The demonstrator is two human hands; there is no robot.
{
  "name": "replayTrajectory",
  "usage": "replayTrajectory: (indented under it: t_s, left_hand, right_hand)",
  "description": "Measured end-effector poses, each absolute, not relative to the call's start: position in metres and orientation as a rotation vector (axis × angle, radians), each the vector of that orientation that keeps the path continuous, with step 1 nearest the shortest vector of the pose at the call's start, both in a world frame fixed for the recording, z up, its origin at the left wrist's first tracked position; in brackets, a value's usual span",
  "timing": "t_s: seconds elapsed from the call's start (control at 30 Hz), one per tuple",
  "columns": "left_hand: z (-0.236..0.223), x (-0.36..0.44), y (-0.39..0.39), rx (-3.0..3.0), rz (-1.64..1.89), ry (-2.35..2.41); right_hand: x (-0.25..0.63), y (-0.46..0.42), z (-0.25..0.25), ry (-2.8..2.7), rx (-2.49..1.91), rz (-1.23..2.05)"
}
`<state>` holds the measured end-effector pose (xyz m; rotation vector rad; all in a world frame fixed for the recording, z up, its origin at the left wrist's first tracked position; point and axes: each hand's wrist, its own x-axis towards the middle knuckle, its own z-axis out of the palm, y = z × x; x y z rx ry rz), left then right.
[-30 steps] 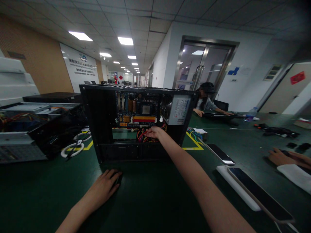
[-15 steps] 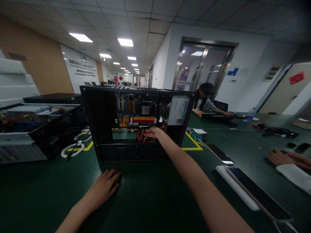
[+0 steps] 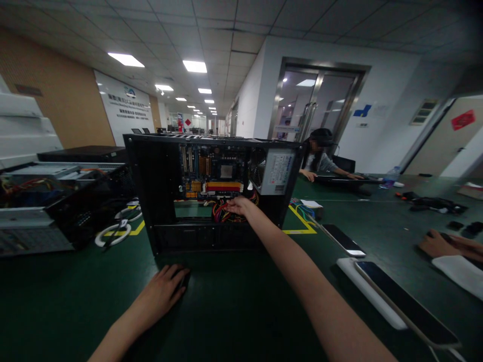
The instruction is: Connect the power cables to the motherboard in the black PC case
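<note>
An open black computer case (image 3: pixel 188 236) stands on the green table in front of me. Inside it are a motherboard (image 3: pixel 211 163) with yellow and red memory slots (image 3: pixel 223 186), and a silver power supply (image 3: pixel 278 171) at upper right. My right hand (image 3: pixel 240 206) reaches into the lower part of the case, its fingers closed on a bundle of coloured power cables (image 3: pixel 219 211). Part of the bundle is hidden behind the hand. My left hand (image 3: pixel 166 286) lies on the table before the case, fingers stretched and thumb apart, holding nothing.
Another opened computer case (image 3: pixel 41 216) and a coiled white cable (image 3: pixel 113 234) are on the left. To the right lie a phone (image 3: pixel 342 239), a second phone (image 3: pixel 405 301) and a white slab (image 3: pixel 370 291). A person's hands (image 3: pixel 441 245) rest at far right; another person (image 3: pixel 319 156) sits behind.
Very little differs. Both my hands keep their places, and the view has shifted slightly.
</note>
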<state>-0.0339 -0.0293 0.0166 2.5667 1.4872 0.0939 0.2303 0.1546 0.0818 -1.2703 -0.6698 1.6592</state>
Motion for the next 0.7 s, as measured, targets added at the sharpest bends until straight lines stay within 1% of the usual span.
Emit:
replayTrajectory:
  t_s: [0.1, 0.3, 0.5, 0.7]
  left_hand:
    - [0.0220, -0.0313, -0.0317, 2.561, 0.060, 1.504]
    - [0.0231, -0.0301, -0.0325, 2.565, 0.124, 1.517]
    - [0.0237, -0.0308, -0.0315, 2.550, 0.037, 1.511]
    - [0.0213, -0.0323, -0.0303, 2.578, 0.122, 1.476]
  right_hand:
    - [0.2300, 0.1559, 0.0804, -0.664, -1.279, 1.649]
    - [0.2318, 0.1579, 0.0794, -0.652, -1.291, 1.701]
    - [0.2339, 0.1542, 0.0821, -0.730, -1.342, 1.721]
    - [0.2333, 0.1509, 0.0807, -0.866, -1.402, 1.706]
